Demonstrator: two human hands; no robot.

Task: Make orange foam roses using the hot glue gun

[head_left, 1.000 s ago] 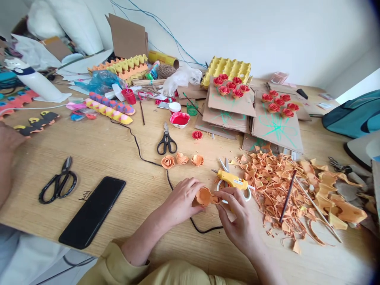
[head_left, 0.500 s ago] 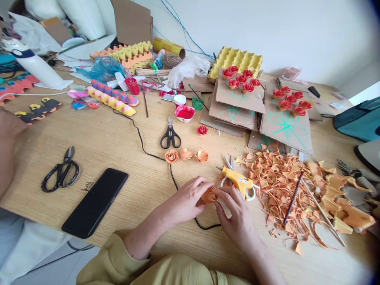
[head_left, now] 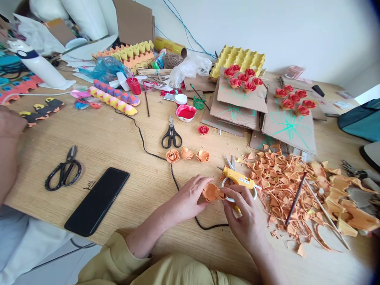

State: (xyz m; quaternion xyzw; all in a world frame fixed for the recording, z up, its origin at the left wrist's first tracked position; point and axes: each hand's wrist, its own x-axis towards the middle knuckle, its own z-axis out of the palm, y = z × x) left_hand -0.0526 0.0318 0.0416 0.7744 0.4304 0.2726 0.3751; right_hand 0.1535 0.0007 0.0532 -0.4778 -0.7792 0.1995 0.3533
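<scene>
Between the thumb and fingers of my left hand (head_left: 190, 198) is an orange egg-carton flower cup (head_left: 209, 192). My right hand (head_left: 242, 206) pinches a small orange petal piece (head_left: 220, 194) at the cup's right side; whether the two are joined I cannot tell. Just beyond my right hand lies a yellow glue gun (head_left: 237, 177), resting over white-handled scissors (head_left: 230, 162). Three orange flowers stand in a row past my hands: a rolled rose (head_left: 172, 156), a looser bloom (head_left: 187, 153) and an open cup (head_left: 203, 156). A red flower (head_left: 203, 130) sits farther back.
Orange scraps (head_left: 282, 186) heap up at right, with a stick (head_left: 296, 198) on them. A phone (head_left: 97, 202) and black scissors (head_left: 63, 170) lie left. Red paint (head_left: 186, 113) and cardboard sheets with red flowers (head_left: 242, 97) stand behind. Another person's arm (head_left: 8, 146) rests at far left.
My right hand has shifted slightly right and away from the cup, drawing the small petal piece outward. The cup now shows more of its inside. The view has shifted slightly.
</scene>
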